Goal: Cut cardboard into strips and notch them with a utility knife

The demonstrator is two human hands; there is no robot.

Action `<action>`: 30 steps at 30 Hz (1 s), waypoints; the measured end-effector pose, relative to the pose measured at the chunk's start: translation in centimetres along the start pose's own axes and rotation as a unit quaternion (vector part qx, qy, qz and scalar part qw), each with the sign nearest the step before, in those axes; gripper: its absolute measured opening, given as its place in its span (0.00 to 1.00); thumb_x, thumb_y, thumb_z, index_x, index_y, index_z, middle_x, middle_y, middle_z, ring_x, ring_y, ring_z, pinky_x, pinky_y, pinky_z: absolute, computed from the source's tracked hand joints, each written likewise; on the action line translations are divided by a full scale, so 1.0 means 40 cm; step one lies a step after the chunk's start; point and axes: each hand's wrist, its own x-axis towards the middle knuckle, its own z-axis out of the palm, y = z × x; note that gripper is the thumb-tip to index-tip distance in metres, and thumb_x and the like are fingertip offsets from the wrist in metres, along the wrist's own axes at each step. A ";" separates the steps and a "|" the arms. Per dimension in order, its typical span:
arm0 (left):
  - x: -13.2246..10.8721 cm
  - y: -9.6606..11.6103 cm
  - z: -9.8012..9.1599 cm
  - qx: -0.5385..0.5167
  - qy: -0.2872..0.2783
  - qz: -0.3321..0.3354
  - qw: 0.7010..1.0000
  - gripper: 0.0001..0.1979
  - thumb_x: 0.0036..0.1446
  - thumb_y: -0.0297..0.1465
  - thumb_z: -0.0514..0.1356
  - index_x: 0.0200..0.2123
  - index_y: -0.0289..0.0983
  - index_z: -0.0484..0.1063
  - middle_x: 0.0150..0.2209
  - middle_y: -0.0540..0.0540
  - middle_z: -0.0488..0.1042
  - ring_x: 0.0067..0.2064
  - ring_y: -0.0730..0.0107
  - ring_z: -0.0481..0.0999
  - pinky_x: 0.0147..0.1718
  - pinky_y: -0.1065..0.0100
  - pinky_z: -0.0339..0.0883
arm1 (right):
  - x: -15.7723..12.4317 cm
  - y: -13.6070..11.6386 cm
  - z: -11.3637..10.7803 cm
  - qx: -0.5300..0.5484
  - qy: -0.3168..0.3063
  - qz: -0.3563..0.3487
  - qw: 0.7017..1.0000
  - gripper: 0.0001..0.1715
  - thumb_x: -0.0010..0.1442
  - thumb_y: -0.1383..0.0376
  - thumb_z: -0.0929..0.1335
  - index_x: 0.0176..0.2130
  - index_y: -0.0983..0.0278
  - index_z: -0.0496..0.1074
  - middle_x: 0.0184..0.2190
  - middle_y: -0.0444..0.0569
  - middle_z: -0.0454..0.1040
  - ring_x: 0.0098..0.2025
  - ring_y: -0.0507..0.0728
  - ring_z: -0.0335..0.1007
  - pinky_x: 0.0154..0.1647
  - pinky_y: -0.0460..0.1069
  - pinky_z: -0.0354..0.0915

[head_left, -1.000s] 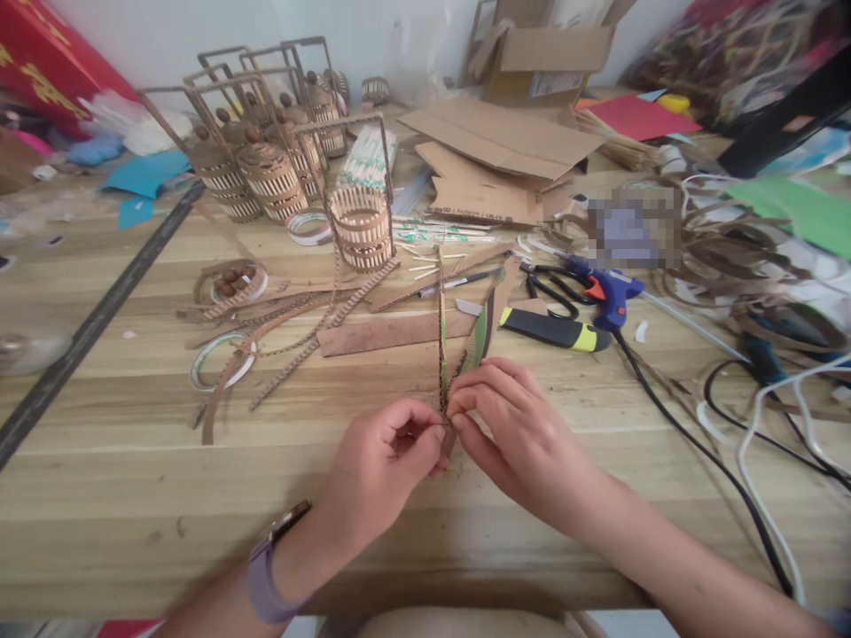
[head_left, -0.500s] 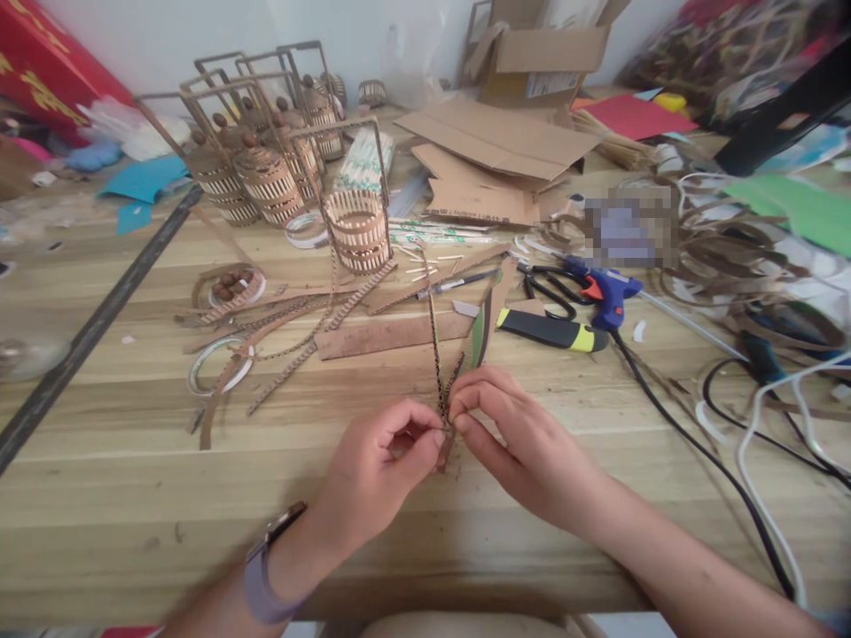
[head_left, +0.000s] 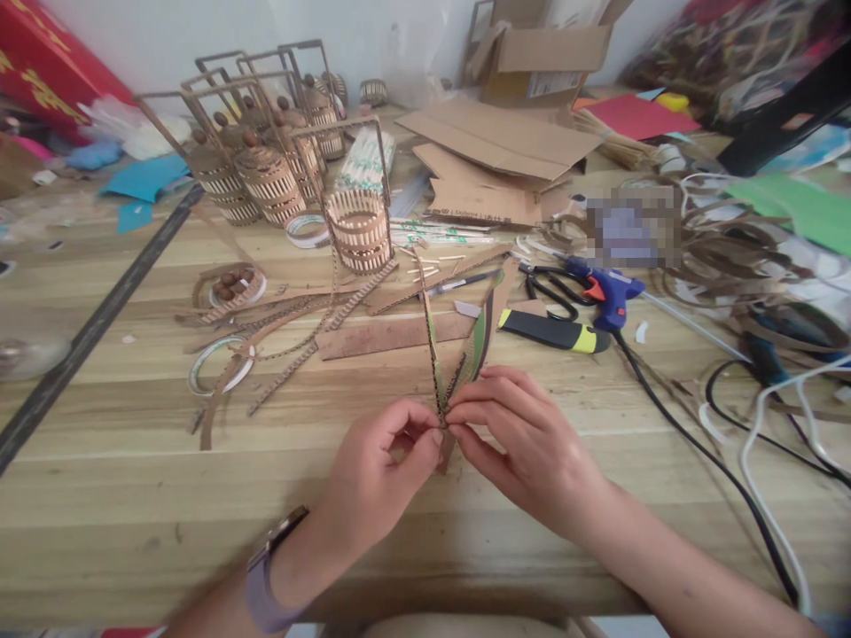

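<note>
Your left hand [head_left: 376, 470] and right hand [head_left: 525, 447] pinch a corrugated strip [head_left: 430, 337]

Your left thumb and forefinger close narrowly on the strip's lower end; your right fingertips close on it too, just beside them; the strip rises away from you between both hands, its edge towards you; a green-striped cardboard piece [head_left: 480, 337] slants up just beyond your right fingers, and you cannot tell here whether the two are joined; past your right hand lies a box cutter [head_left: 555, 330], with a blue glue gun [head_left: 615, 299] farther out to its right; ahead of your left hand lies a flat brown strip [head_left: 372, 338], and beyond that stands an open slatted basket [head_left: 360, 235]; a tape roll [head_left: 198, 366] rests well to your left hand's left.
</note>
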 end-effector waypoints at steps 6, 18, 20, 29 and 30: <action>-0.001 0.002 0.001 0.101 0.039 0.060 0.992 0.05 0.60 0.29 0.59 0.31 0.39 0.73 0.28 0.53 0.77 0.30 0.74 0.75 0.31 0.75 0.69 | -0.001 -0.015 0.007 -0.029 0.002 -0.012 1.000 0.06 0.65 0.72 0.65 0.36 0.63 0.70 0.32 0.43 0.79 0.36 0.51 0.76 0.49 0.53 0.66; -0.003 0.018 -0.011 0.130 0.008 0.124 0.984 0.06 0.59 0.24 0.57 0.31 0.39 0.68 0.29 0.54 0.74 0.31 0.76 0.72 0.34 0.76 0.66 | 0.003 -0.021 -0.002 0.111 -0.018 0.088 0.990 0.07 0.65 0.72 0.63 0.36 0.61 0.65 0.32 0.45 0.75 0.37 0.52 0.73 0.36 0.47 0.68; -0.003 0.016 -0.013 0.110 -0.005 0.114 0.987 0.05 0.60 0.25 0.57 0.32 0.39 0.69 0.29 0.54 0.74 0.32 0.75 0.72 0.34 0.76 0.66 | 0.002 -0.022 -0.003 0.148 -0.026 0.121 0.981 0.07 0.64 0.72 0.63 0.35 0.60 0.65 0.32 0.44 0.74 0.36 0.51 0.72 0.34 0.45 0.68; -0.008 -0.005 -0.020 -0.041 -0.060 -0.004 0.997 0.05 0.63 0.32 0.58 0.34 0.38 0.69 0.30 0.51 0.72 0.32 0.72 0.72 0.31 0.73 0.67 | 0.006 -0.019 -0.012 0.293 -0.069 0.244 0.922 0.09 0.64 0.68 0.63 0.31 0.60 0.65 0.29 0.44 0.72 0.31 0.50 0.70 0.31 0.46 0.67; -0.008 -0.003 -0.020 -0.042 -0.058 -0.008 0.997 0.05 0.63 0.32 0.58 0.34 0.38 0.68 0.30 0.51 0.72 0.32 0.72 0.72 0.30 0.74 0.67 | 0.007 -0.018 -0.013 0.306 -0.065 0.252 0.916 0.10 0.65 0.68 0.62 0.30 0.60 0.64 0.28 0.43 0.72 0.30 0.50 0.70 0.31 0.46 0.67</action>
